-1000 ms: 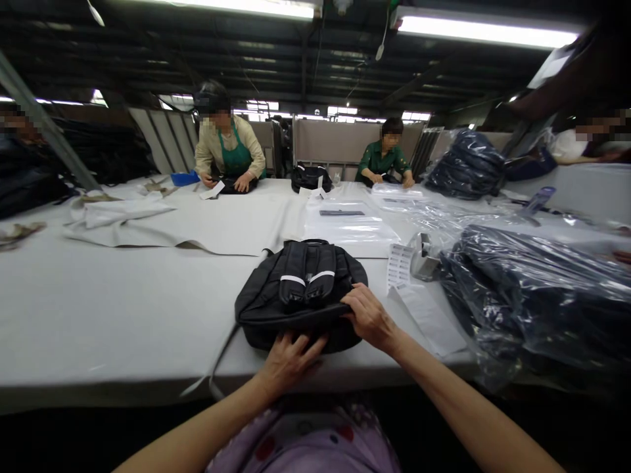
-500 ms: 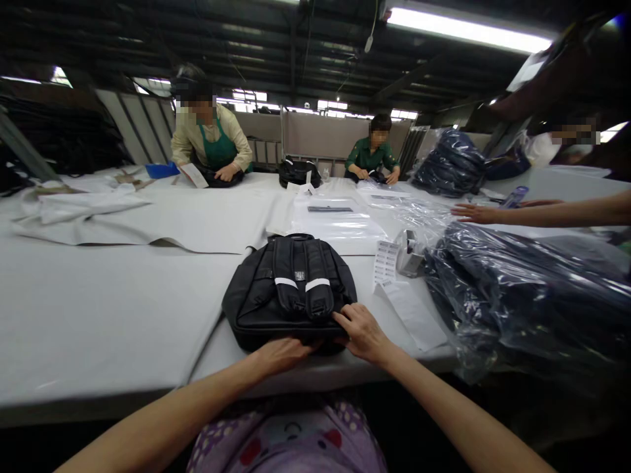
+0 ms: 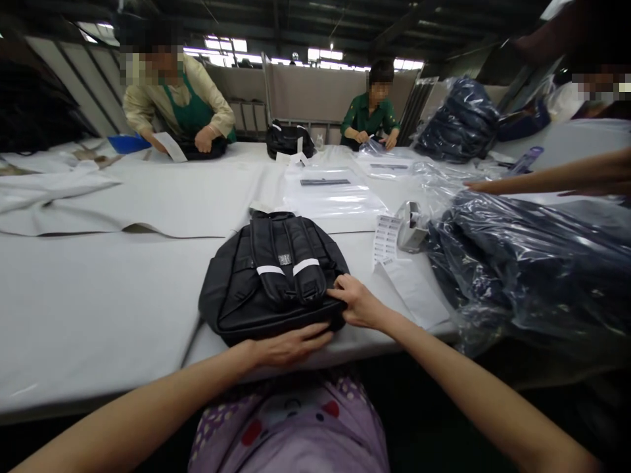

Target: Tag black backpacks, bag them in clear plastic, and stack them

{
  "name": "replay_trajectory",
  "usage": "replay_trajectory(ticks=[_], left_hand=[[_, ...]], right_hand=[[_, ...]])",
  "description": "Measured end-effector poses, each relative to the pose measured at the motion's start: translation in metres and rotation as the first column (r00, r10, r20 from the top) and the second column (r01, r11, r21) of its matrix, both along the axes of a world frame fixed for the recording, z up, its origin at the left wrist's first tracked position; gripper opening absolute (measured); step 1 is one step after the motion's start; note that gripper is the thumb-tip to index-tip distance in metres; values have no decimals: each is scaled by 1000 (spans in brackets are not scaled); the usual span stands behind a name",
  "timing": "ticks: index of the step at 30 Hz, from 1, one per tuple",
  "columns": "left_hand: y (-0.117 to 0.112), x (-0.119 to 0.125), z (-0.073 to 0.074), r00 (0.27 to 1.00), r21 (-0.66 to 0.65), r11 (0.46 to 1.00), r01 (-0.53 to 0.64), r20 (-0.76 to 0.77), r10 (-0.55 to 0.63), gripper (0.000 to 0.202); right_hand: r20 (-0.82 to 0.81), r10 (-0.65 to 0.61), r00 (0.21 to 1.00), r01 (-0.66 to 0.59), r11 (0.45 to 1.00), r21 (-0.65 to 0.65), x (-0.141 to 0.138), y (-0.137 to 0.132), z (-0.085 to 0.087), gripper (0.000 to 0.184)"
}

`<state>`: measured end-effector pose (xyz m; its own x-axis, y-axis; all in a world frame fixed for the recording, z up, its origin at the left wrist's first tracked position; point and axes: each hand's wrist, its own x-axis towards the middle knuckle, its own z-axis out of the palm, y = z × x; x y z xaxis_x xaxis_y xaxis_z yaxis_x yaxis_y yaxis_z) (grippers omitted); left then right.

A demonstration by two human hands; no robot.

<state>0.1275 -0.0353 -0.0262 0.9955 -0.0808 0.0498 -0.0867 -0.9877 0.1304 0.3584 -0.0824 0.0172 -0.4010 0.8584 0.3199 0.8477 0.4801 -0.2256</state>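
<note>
A black backpack [image 3: 256, 276] lies flat on the white table [image 3: 98, 289], straps up, with two white bands across the straps. My left hand [image 3: 288, 345] lies flat against its near bottom edge, fingers stretched out. My right hand [image 3: 357, 302] pinches the backpack's right lower corner beside the straps, fingers curled on the fabric.
Right of the backpack lie a sheet of barcode labels [image 3: 387, 240], a tape dispenser [image 3: 410, 225] and a heap of dark bags in clear plastic [image 3: 522, 263]. Another person's arm [image 3: 552, 180] reaches over that heap. Two people work at the far side, near flat plastic bags [image 3: 332, 194].
The view has tilted down and closer. My left hand slid from under the backpack's front to lie along its near edge. My right hand moved slightly up onto the corner. Another arm reached in from the right.
</note>
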Motion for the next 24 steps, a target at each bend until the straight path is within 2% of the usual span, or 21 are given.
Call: replay_trajectory(ticks=[4, 7, 9, 13, 15, 17, 19, 21, 22, 24], left_hand=[[3, 11, -11, 998, -68, 995, -69, -10, 69, 74], [3, 15, -19, 995, -87, 992, -87, -53, 83, 77], [3, 16, -21, 994, -108, 990, -95, -65, 89, 76], [4, 15, -22, 987, -152, 981, -120, -120, 102, 72], [3, 14, -21, 980, -156, 977, -145, -160, 120, 70], [2, 12, -20, 974, -154, 975, -162, -183, 133, 70], [1, 10, -19, 972, -149, 974, -170, -190, 140, 71], [1, 8, -20, 973, -171, 972, -163, -188, 131, 72], [1, 7, -20, 976, -195, 969, -154, -186, 118, 72], [2, 8, -19, 979, -252, 958, -138, -182, 93, 74]], right_hand=[[34, 103, 994, -102, 994, -41, 4, 10, 16, 36], [63, 128, 990, -124, 990, -64, 11, 10, 21, 35], [92, 106, 990, -104, 994, -26, 16, 4, 17, 31], [138, -59, 989, 44, 993, 109, 20, -8, -6, 51], [123, -102, 987, 83, 985, 153, 19, -8, -15, 45], [148, -62, 987, 32, 981, 194, 18, -5, -17, 31], [242, 49, 969, -106, 968, 229, 20, -2, -14, 23], [341, 157, 927, -246, 941, 234, 25, 0, -13, 23], [350, 182, 919, -279, 927, 249, 29, 1, -16, 24], [253, 143, 957, -225, 915, 334, 38, 4, -26, 26]])
